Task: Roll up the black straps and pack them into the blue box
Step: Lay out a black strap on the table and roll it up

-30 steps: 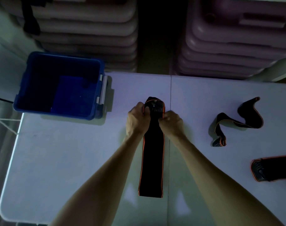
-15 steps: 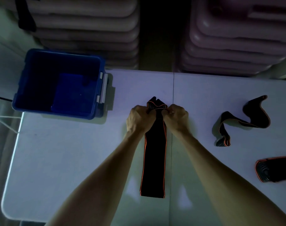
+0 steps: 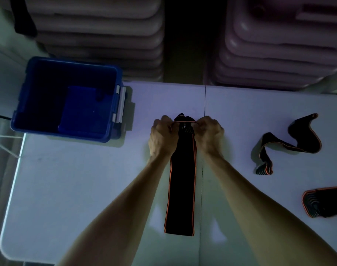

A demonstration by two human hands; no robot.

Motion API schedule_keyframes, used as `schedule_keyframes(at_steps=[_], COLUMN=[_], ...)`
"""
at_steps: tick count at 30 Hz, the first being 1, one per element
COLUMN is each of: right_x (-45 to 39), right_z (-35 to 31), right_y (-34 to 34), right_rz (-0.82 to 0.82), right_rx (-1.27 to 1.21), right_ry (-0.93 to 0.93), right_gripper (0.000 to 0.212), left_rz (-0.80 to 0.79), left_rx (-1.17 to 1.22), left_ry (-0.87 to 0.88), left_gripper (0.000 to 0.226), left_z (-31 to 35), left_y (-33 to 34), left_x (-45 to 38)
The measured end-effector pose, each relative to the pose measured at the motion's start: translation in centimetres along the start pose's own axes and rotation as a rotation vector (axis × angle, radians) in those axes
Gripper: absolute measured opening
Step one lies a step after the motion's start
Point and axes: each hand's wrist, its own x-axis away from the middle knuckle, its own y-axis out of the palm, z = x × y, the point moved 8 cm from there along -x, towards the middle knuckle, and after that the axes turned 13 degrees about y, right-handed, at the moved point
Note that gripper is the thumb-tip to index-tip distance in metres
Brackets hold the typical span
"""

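Both hands are gripping the far end of the black strap (image 3: pixel 181 181), which is lying straight along the middle of the table (image 3: pixel 87 189). The left hand (image 3: pixel 161 137) is pinching the left edge with curled fingers and the right hand (image 3: pixel 209 133) is pinching the right edge in the same way. Compared with a second ago, the far end is now folded more tightly toward the person, and the hands are standing closer to the tip, so I think the first turn of the roll is just starting. Most of the strap is still flat, so the rolling is only at its beginning.

The blue box (image 3: pixel 20 104) is standing at the far left corner of the table, well apart from the hands. I am seeing no strap inside it, only a lighter blue patch on its bottom, though its inside is dark.

A second strap (image 3: pixel 290 146) is lying loose and twisted on the right, and a third strap (image 3: pixel 325 204) is partly showing at the right edge. Both are waiting to be rolled.
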Motion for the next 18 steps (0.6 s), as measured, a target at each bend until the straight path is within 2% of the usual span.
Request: schedule_keyframes(at_steps=[2,4,8,13,18], right_x=[0.3,0.7,1.5,1.0,0.1], right_z=[-0.4,0.2,1.7,1.4,1.9], right_y=[-0.3,-0.4,-0.7,-0.2,0.1], right_rz=[-0.007,-0.056,-0.096,-0.136,-0.133], right_rx=[-0.083,-0.183,-0.212,-0.079,0.037], right_ry=[-0.006,0.084,0.179,0.112,0.181], right_gripper=[0.02,0.023,0.024,0.014,0.013], left_rz=[0.028,0.027,0.007,-0.009,0.016], left_rx=[0.081,0.135,0.18,0.061,0.059], left_ry=[0.001,-0.004,0.051,0.123,0.077], left_gripper=[0.031,0.033,0.025,0.016,0.013], left_z=[-0.1,-0.4,-0.6,-0.8,-1.1], left_y=[-0.1,-0.1,-0.1,0.7,1.2], left_x=[0.1,0.4,1.0,0.3,-0.4])
